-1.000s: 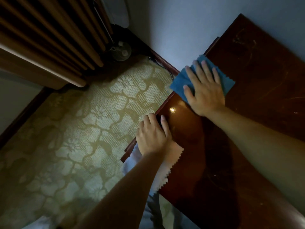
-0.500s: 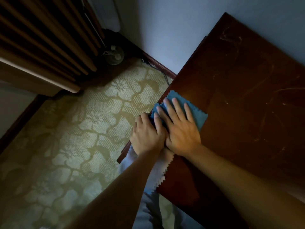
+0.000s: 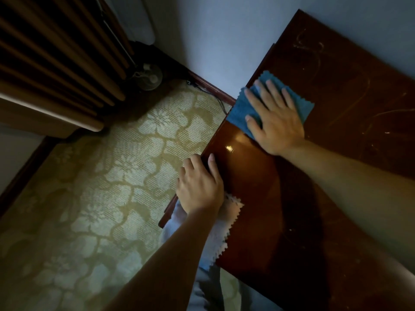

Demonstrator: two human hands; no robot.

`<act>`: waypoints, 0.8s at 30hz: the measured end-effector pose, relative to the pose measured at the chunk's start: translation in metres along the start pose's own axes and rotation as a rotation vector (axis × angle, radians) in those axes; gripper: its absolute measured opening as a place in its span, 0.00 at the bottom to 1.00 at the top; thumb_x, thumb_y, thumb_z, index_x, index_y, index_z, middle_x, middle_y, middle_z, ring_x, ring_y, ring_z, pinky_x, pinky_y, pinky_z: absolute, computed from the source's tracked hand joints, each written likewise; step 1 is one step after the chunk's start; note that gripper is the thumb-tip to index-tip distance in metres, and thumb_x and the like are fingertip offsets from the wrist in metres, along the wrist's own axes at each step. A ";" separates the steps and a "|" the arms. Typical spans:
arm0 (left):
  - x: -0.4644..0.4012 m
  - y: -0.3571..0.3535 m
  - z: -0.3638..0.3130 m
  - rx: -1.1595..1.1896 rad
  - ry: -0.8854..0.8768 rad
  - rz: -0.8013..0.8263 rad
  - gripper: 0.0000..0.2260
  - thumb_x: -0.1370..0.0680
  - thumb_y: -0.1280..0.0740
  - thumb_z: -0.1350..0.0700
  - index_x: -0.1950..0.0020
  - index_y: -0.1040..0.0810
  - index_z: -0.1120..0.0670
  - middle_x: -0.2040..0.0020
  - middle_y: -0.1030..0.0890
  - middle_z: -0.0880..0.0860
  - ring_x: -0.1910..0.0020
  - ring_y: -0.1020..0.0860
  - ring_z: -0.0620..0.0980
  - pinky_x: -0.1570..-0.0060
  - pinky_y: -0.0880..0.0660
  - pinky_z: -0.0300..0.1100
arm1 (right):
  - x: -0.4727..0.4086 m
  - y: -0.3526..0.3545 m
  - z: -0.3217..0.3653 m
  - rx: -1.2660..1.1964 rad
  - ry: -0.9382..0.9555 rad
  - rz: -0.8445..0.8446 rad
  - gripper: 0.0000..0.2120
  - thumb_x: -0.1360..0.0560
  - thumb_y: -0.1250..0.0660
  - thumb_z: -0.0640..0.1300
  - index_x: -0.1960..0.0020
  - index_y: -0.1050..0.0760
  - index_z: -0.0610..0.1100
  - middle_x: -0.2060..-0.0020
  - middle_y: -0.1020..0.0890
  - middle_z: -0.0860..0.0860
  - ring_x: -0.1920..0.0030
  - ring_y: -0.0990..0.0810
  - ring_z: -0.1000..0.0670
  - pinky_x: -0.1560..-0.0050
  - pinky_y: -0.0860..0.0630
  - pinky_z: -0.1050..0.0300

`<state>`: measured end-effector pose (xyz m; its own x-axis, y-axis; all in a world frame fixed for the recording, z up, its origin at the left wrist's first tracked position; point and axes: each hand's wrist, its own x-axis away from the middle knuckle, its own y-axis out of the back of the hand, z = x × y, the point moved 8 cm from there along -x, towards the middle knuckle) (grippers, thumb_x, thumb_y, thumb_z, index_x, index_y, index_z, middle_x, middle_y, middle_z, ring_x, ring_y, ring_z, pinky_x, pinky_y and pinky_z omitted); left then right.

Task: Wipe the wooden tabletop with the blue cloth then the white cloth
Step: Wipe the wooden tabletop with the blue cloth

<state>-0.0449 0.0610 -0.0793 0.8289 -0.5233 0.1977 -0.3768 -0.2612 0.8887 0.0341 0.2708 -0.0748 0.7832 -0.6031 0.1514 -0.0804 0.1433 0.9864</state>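
Cloth trouble is likely: my right hand (image 3: 277,122) presses the blue cloth (image 3: 241,111) flat-fingered over the tabletop (image 3: 336,176) edge, so it may slide off; my left hand (image 3: 199,187) grips that edge above the white cloth (image 3: 221,234)

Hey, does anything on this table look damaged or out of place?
Pale curved scratches mark the wooden tabletop beyond the blue cloth. The white cloth hangs partly off the table's near edge.

We see the counter (image 3: 336,198) of dark polished wood, glossy beside the blue cloth (image 3: 241,111), dull and scratched beyond it. Both cloths look soft, with pinked edges; the white cloth (image 3: 221,232) appears matt.
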 end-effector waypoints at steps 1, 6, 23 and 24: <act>0.000 0.001 -0.001 -0.004 -0.005 -0.005 0.20 0.17 0.48 0.42 0.50 0.26 0.57 0.56 0.22 0.55 0.57 0.23 0.56 0.62 0.26 0.50 | -0.003 -0.001 -0.002 0.005 -0.006 0.004 0.32 0.19 0.55 0.59 0.17 0.50 0.50 0.18 0.47 0.46 0.18 0.53 0.45 0.19 0.55 0.42; 0.000 0.002 -0.004 -0.011 -0.032 -0.016 0.19 0.17 0.46 0.43 0.50 0.26 0.58 0.56 0.22 0.55 0.58 0.23 0.57 0.63 0.27 0.49 | 0.002 0.000 0.001 -0.003 -0.036 -0.019 0.32 0.18 0.56 0.59 0.17 0.50 0.48 0.18 0.46 0.45 0.18 0.52 0.43 0.19 0.55 0.41; -0.031 -0.003 -0.050 -0.180 -0.196 0.033 0.15 0.17 0.45 0.47 0.41 0.27 0.55 0.44 0.23 0.55 0.44 0.25 0.55 0.38 0.38 0.56 | 0.080 -0.018 0.024 -0.044 0.157 -0.067 0.30 0.18 0.48 0.60 0.18 0.45 0.51 0.19 0.42 0.47 0.18 0.49 0.45 0.19 0.52 0.41; -0.040 -0.006 -0.059 -0.177 -0.215 0.049 0.16 0.17 0.45 0.47 0.39 0.27 0.55 0.42 0.24 0.56 0.42 0.26 0.56 0.38 0.37 0.56 | 0.071 -0.013 0.011 -0.047 0.133 -0.081 0.30 0.17 0.48 0.59 0.18 0.44 0.51 0.19 0.42 0.47 0.18 0.49 0.45 0.19 0.53 0.41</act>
<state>-0.0515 0.1309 -0.0684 0.6979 -0.6965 0.1664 -0.3206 -0.0960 0.9423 0.0841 0.2169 -0.0762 0.8607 -0.5056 0.0588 0.0129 0.1371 0.9905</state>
